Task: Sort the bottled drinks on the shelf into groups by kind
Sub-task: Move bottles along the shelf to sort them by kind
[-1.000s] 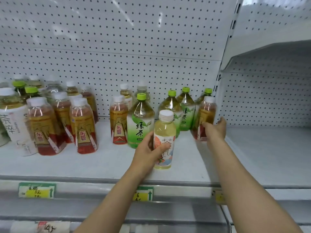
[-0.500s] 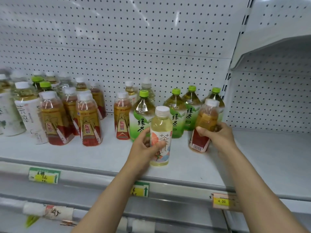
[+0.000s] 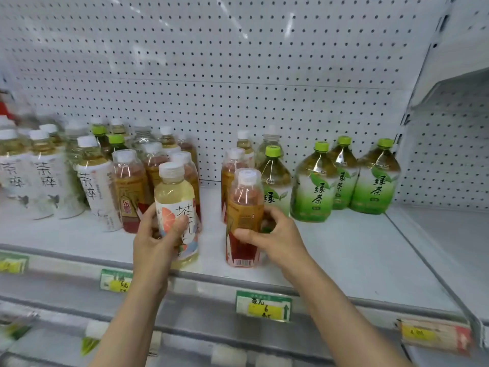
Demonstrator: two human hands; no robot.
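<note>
My left hand grips a pale yellow bottle with a white cap and a grapefruit picture, near the shelf's front edge. My right hand holds a brown-and-red tea bottle with a white cap, upright just right of it. Behind them stand more red tea bottles, one green-cap green tea bottle partly hidden by the held bottle, and three green tea bottles at the right. White-label tea bottles stand at the left.
The white shelf has bare room at the right front. A pegboard wall rises behind. Price tags hang on the front rail. An upright divider separates the adjoining shelf bay at the right.
My right hand has carried the red tea bottle left and forward, away from the green tea bottles. My left hand has shifted the yellow bottle left towards the red tea group.
</note>
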